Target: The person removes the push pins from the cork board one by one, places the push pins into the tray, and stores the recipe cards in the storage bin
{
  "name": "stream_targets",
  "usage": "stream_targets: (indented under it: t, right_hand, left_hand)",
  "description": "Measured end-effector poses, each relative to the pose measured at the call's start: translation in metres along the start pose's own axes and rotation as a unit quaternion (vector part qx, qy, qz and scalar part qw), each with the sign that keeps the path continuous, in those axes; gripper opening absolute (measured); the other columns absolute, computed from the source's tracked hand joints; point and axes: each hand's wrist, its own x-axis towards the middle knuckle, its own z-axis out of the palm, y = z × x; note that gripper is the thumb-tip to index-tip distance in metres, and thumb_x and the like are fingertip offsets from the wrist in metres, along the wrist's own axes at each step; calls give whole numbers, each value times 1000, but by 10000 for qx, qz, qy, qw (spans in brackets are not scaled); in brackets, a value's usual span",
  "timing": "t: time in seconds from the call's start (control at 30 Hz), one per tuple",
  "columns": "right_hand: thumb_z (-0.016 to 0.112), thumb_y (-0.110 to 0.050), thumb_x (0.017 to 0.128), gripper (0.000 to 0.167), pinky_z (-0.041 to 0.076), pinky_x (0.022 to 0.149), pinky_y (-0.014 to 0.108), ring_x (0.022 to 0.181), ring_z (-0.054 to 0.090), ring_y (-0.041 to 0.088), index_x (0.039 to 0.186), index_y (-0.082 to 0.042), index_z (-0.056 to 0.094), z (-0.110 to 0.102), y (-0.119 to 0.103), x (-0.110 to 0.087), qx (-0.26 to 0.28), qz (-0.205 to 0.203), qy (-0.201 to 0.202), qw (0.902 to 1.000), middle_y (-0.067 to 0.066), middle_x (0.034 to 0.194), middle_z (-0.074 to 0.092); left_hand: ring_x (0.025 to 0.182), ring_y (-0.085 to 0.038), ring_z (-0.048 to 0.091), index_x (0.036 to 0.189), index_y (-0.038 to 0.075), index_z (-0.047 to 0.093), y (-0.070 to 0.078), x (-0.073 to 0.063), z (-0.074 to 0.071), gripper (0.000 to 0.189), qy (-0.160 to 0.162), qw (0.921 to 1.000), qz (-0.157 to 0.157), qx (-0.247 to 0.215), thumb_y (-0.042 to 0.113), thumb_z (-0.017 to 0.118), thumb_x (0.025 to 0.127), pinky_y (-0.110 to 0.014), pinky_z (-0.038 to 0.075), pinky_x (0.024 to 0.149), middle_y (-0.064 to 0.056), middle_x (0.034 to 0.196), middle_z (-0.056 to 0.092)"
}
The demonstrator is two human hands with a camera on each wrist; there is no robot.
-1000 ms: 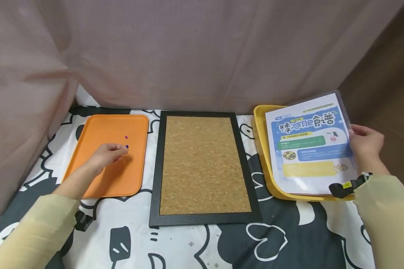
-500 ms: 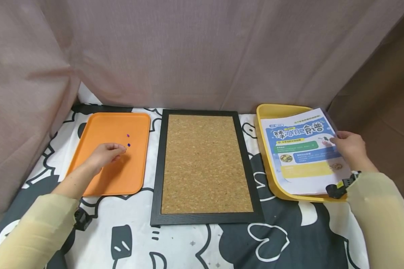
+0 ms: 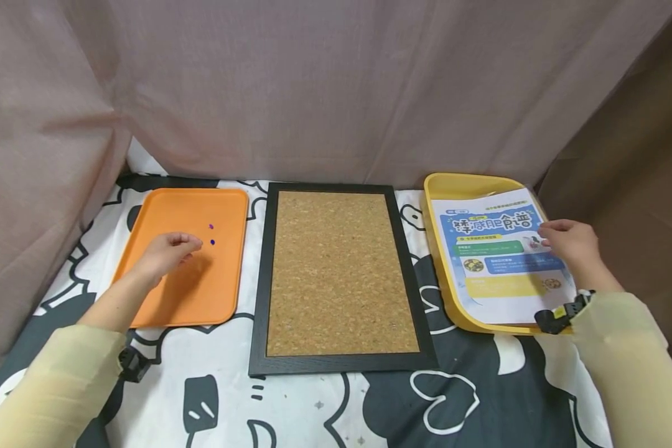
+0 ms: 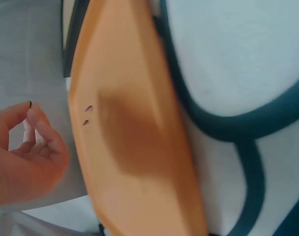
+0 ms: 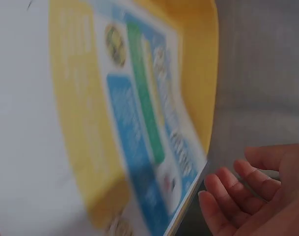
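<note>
Above the orange tray point(image 3: 224, 292), my left hand point(image 3: 170, 254) pinches a tiny dark-green pushpin point(image 4: 30, 103) between thumb and forefinger; most of it is hidden. A blue pushpin point(image 3: 213, 242) and a purple pushpin point(image 3: 211, 226) lie on that tray, too small to see in detail. My right hand point(image 3: 574, 244) hovers beside the right edge of a printed poster sheet point(image 3: 498, 286), which lies in the yellow tray point(image 3: 438, 186). In the right wrist view its fingers point(image 5: 242, 193) are loosely bent and apart from the sheet.
A cork board point(image 3: 341, 274) with a black frame point(image 3: 341, 363) lies between the two trays. Beneath everything is a black-and-white patterned cloth point(image 3: 291, 414). A brownish curtain point(image 3: 325, 93) hangs behind.
The poster sheet, raised and tilted in my right hand a second ago, has come down into the yellow tray. That hand has moved left and let go. My left hand has shifted slightly left.
</note>
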Motion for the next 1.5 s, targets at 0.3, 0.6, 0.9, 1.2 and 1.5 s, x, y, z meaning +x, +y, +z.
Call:
stream_targets:
  t: [0.3,0.6,0.9,1.2,1.5]
  right_hand:
    - [45,-43,95,58,51,82,36,111,54,33,133,0,47,30,-30,6,88,-742,-39,9972,23,128,51]
    - [57,-53,86,51,51,55,35,91,59,11,122,-16,59,74,-19,76,385,-1301,-309,9903,2,113,61]
    - [49,-37,95,45,51,79,37,106,56,29,123,-3,56,83,-83,-9,204,-1398,-467,9889,18,120,58]
    - [56,-45,90,49,50,81,45,103,55,29,124,-10,57,94,-69,22,205,-1178,-791,9897,13,122,57]
    - [49,-34,95,46,46,91,43,113,51,36,128,-1,51,86,-94,-25,63,-1345,-768,9879,23,129,51]
  left_hand:
    - [69,-11,48,99,-2,60,1,-5,3,25,1164,9856,928,809,22,56,93,-20,40,57,-10,86,58]
    - [69,-20,50,95,-4,59,-15,3,23,16,988,9815,979,1312,11,54,92,-24,40,56,-15,85,58]
    - [73,-23,49,99,-3,57,-22,14,31,18,865,9833,615,1477,13,51,94,-27,40,61,-15,86,56]
    - [83,-27,49,101,-3,57,-21,14,35,19,775,9850,463,1467,14,53,94,-29,40,68,-16,90,55]
    - [82,-27,49,101,-3,57,-24,15,35,19,719,9856,422,1474,15,56,93,-29,40,70,-16,90,55]
